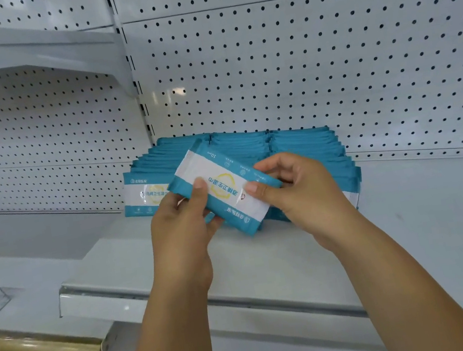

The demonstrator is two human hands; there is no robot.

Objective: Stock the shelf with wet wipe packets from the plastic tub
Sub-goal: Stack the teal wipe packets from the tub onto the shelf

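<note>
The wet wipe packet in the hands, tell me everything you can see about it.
The wet wipe packet is a flat teal pouch of glossy film with a white band, a yellow ring and upside-down print. It is tilted diagonally above the shelf, in front of the stocked rows. The left hand grips its left side, thumb on the face; the right hand pinches its right edge.

Glossy film, smooth metal
The wet wipe packet (222, 182) is shiny plastic; shelf (266, 248) smooth, probably painted metal; pegboard (326, 54) matt.
</note>
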